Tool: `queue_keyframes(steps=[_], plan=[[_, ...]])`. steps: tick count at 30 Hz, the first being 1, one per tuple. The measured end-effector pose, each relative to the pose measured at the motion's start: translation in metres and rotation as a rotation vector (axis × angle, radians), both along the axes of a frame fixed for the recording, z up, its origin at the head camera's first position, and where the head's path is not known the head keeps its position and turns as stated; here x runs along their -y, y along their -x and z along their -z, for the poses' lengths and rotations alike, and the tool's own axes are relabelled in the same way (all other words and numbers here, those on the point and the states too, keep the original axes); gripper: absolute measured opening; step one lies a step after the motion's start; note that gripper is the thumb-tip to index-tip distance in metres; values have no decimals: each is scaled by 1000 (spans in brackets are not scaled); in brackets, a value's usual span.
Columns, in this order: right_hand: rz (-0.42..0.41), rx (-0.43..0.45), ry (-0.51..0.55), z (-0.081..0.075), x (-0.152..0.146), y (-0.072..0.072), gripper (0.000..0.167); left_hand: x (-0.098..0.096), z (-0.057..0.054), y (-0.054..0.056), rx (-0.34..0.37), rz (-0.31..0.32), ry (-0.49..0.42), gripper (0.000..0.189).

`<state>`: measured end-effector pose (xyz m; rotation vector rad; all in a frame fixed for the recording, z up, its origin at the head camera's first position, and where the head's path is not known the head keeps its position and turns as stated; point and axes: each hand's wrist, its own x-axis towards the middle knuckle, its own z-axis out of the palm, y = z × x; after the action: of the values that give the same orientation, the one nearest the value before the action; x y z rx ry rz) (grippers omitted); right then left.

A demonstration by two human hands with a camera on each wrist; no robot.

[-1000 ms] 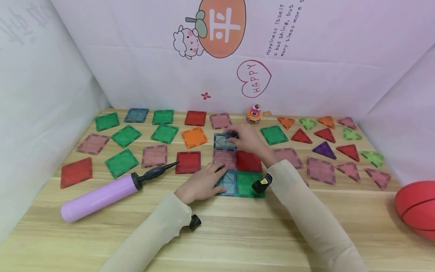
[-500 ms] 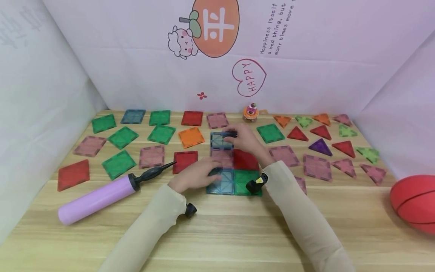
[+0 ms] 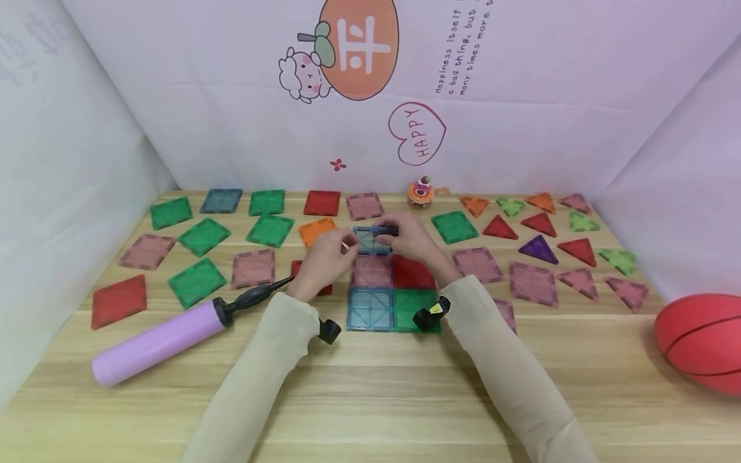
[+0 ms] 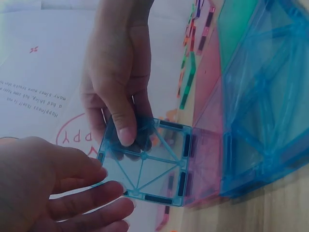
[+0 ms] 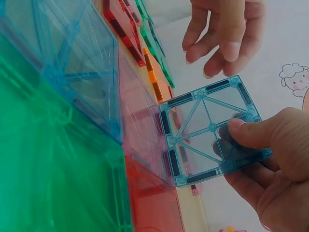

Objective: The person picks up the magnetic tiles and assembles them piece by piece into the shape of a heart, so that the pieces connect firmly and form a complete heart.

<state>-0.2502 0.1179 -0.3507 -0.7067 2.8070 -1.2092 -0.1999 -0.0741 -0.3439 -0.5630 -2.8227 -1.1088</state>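
Observation:
My right hand (image 3: pixel 408 236) pinches a clear blue square magnetic tile (image 5: pixel 212 126) between thumb and fingers. That tile meets the far edge of a pink square tile (image 3: pixel 371 271) and tilts up from it in the wrist views. The pink one joins a red tile (image 3: pixel 412 271), another blue tile (image 3: pixel 370 310) and a green tile (image 3: pixel 408 314) in a two-by-two block. My left hand (image 3: pixel 325 258) hovers at the left side of the held tile, its fingers relaxed. In the right wrist view, a small gap shows between the left fingertips (image 5: pixel 207 72) and the tile.
Square tiles, such as a green one (image 3: pixel 197 283), spread over the left and back of the table. Triangular tiles (image 3: pixel 538 249) lie at the right. A purple hand pump (image 3: pixel 159 344) lies left, a red ball (image 3: pixel 703 344) sits right, and a small figurine (image 3: pixel 420 192) stands behind.
My left hand has lifted off the front blue tile and moved back to the held tile's left side. The right hand keeps its pinch, and that tile now looks more tilted up.

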Motion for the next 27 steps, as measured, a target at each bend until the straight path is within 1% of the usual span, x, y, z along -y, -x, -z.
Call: queue_keyframes(steps=[4,7,11,16,18,22,24,27], plan=[[0,28,4,0,0,0,19,1,2,5,-22,-52,-20,18],[-2,44,5,1,-1,-1,23,1,4,7,-30,-71,-29,15],[-8,58,2,0,-2,-1,25,3,7,10,-11,-87,-31,15],[-5,70,0,-2,-4,-1,24,3,11,15,28,-113,-48,29],[-7,60,-8,-2,-4,-2,24,1,12,17,43,-109,-75,35],[-12,48,-22,-2,-4,-2,23,-3,12,21,49,-63,-127,41],[-11,50,-25,-2,-3,-2,23,-5,11,22,52,-40,-151,39],[-13,49,-34,-2,-2,-2,23,-8,12,25,45,-21,-159,29]])
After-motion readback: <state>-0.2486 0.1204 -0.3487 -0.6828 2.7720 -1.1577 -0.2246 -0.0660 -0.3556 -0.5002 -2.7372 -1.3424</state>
